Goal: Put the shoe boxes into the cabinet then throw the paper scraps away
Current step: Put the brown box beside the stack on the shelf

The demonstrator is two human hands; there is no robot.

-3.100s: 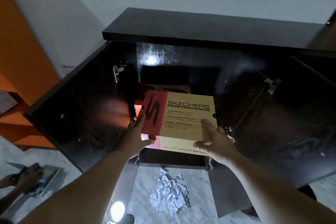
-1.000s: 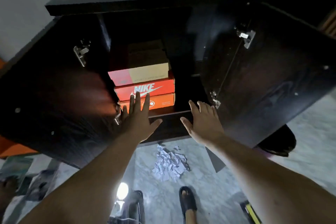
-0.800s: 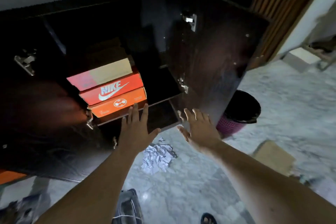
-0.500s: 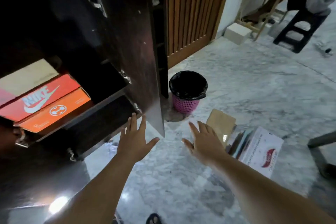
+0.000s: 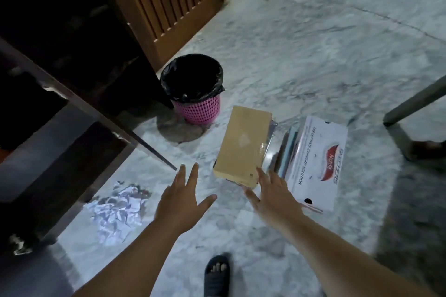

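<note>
On the floor (image 5: 313, 55), the paper scraps (image 5: 115, 210) lie in a heap by the foot of the dark cabinet (image 5: 60, 94), with the lined bin (image 5: 195, 89) standing beyond near its corner. The left hand (image 5: 179, 202) is spread and holds nothing; the right hand (image 5: 272, 193), fingers straight and equally free, reaches at the near end of the brown shoe box (image 5: 241, 147). That box lies across flatter things beside the white shoe box (image 5: 316, 164), so it is probably best taken at both long sides and lifted level (the lid may be loose).

Dim indoor scene — a cool beam from the camera side lights the paper scraps (image 5: 118, 210) brightly. The cabinet (image 5: 60, 60) falls into near-black shadow (detail lost). Wide-angle bending at edges; slight motion blur throughout.
</note>
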